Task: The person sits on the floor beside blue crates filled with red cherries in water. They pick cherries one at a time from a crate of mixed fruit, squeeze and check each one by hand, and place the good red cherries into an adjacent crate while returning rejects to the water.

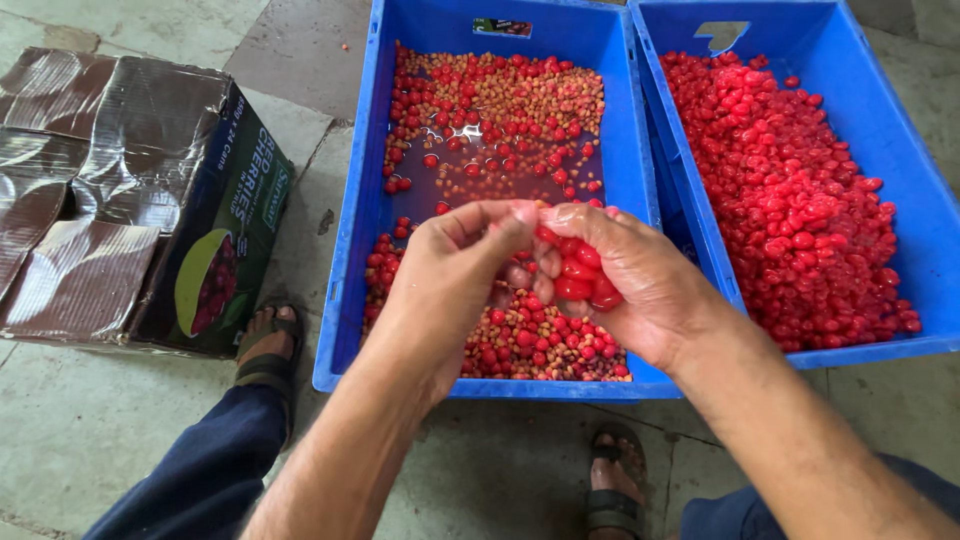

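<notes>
Over the near crate (pixel 350 300) our right hand (pixel 640 290) cups wet red cherries (pixel 578 272), our left hand (pixel 450 270) pinching one; we judge them soft, slippery, best held loosely by fingertips

Your left hand (pixel 450 275) hides part of the cherries (pixel 580 275) cupped in your right hand (pixel 630 290), and both hands cover the middle of the left crate (pixel 350 250). The picture's edges cut off the right crate (pixel 900 150) and cardboard box (pixel 120 190).

Both forearms reach forward, left hand (pixel 450 265) and right hand (pixel 625 280) meeting, fingers (pixel 500 222) curled together.
</notes>
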### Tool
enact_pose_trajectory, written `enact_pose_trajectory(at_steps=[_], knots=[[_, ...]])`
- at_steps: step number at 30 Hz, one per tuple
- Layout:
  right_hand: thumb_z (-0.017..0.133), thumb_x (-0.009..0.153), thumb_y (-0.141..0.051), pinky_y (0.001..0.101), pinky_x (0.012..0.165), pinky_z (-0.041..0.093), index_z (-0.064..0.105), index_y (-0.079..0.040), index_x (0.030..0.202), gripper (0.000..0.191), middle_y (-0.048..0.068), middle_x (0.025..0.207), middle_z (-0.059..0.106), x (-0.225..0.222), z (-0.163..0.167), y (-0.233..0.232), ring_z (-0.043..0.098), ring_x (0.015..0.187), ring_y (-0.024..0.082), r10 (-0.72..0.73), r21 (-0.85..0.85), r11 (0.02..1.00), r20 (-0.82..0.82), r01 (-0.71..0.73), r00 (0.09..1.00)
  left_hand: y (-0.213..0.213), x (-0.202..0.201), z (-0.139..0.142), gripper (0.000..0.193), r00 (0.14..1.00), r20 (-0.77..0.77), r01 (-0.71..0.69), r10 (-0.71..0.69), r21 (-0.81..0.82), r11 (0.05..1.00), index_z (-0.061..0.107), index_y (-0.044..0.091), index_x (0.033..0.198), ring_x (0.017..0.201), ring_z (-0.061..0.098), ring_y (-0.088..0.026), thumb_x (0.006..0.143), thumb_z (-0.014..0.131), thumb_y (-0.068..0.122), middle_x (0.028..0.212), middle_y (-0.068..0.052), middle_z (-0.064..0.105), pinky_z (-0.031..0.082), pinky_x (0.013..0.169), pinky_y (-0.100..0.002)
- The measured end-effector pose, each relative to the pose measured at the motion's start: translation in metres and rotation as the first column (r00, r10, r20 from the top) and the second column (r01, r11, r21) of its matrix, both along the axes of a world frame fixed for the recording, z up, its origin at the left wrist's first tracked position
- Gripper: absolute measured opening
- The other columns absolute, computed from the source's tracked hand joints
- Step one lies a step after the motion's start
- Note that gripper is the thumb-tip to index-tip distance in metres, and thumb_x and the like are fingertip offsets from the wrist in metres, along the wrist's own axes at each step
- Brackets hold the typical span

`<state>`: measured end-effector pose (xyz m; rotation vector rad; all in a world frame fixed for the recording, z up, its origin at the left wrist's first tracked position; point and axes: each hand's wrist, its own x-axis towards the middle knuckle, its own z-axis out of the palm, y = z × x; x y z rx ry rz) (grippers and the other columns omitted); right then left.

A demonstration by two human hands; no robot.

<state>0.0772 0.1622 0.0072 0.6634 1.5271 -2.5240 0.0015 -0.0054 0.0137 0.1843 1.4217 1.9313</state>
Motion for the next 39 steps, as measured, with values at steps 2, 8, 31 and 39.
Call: enact_pose_trajectory(at_steps=[2, 8, 31, 39], knots=[[0.070, 0.091, -0.036, 0.0298, 0.048, 0.047, 0.066, -0.009, 0.090, 0.028, 0.005, 0.078, 0.067, 0.000, 0.005, 0.000, 0.068, 0.066, 0.020, 0.090, -0.010, 0.996, -0.010, -0.090, 0.996, 0.000, -0.001, 0.003, 0.021, 0.999, 0.045, 0.002, -0.002, 0.006, 1.000, 0.069, 0.007, 0.100, 0.060, 0.055, -0.005, 0.093, 0.070, 0.026, 0.072, 0.002, 0.067, 0.041, 0.053, -0.022], [0.066, 0.095, -0.055, 0.0286, 0.044, 0.049, 0.067, -0.008, 0.094, 0.046, 0.006, 0.077, 0.069, 0.001, 0.012, -0.010, 0.072, 0.066, 0.021, 0.189, -0.194, 0.956, -0.171, -0.221, 0.967, -0.002, -0.002, 0.000, 0.020, 0.998, 0.053, 0.047, -0.046, -0.014, 0.999, 0.061, 0.010, 0.088, 0.053, 0.055, -0.010, 0.092, 0.069, 0.027, 0.065, 0.002, 0.061, 0.042, 0.049, -0.026], [0.069, 0.093, -0.032, 0.0265, 0.057, 0.053, 0.073, -0.012, 0.102, 0.023, 0.001, 0.084, 0.073, -0.009, 0.006, 0.001, 0.068, 0.068, 0.012, 0.051, 0.014, 0.999, 0.059, -0.052, 0.997, -0.004, -0.011, 0.007, 0.027, 0.965, -0.239, 0.063, -0.107, -0.183, 0.981, 0.074, -0.001, 0.117, 0.079, 0.063, -0.010, 0.096, 0.069, 0.015, 0.096, -0.009, 0.075, 0.050, 0.069, -0.025], [0.070, 0.092, -0.028, 0.0261, 0.055, 0.052, 0.073, -0.010, 0.100, 0.020, 0.002, 0.082, 0.073, -0.007, -0.005, 0.001, 0.068, 0.067, 0.013, 0.011, -0.027, 1.000, 0.052, -0.010, 0.999, -0.003, -0.011, -0.005, 0.026, 0.993, -0.072, 0.087, -0.089, -0.022, 0.996, 0.073, -0.001, 0.109, 0.074, 0.068, -0.008, 0.096, 0.066, 0.021, 0.086, -0.004, 0.076, 0.052, 0.067, -0.023]])
